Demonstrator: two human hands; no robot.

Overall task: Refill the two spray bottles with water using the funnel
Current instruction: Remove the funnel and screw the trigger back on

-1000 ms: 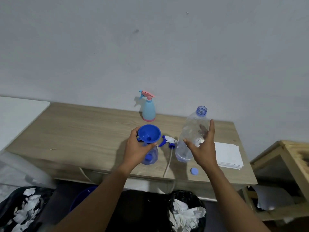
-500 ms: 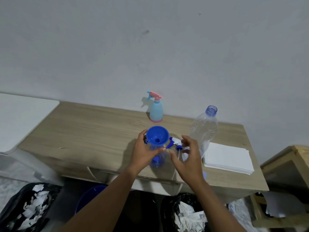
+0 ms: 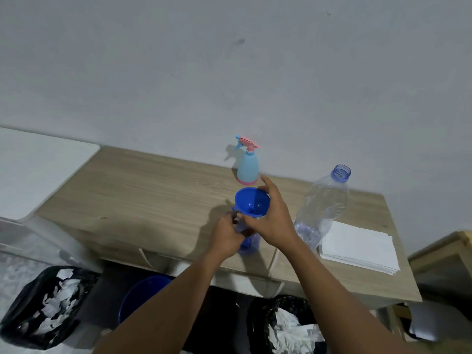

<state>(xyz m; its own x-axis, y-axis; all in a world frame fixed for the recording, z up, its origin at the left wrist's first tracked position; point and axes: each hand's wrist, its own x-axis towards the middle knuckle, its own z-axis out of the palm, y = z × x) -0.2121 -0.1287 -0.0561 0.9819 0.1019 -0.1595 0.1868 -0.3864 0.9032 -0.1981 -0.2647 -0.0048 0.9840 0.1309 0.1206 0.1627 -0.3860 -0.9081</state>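
Note:
A blue funnel sits in the neck of a small clear blue spray bottle near the table's front edge. My left hand grips that bottle below the funnel. My right hand is wrapped around the funnel's right side and its base, thumb in front. A light blue spray bottle with a pink trigger head stands upright by the wall, behind the funnel. A large clear plastic water bottle, uncapped, stands to the right with a little water at its bottom. The blue bottle's trigger head is hidden behind my hands.
A stack of white paper lies at the table's right end. Under the table are a blue bucket and two black bags of shredded paper. A wooden shelf stands at the right.
My right hand left the water bottle and moved left onto the funnel. My left hand slid down from the funnel's rim to the bottle's body.

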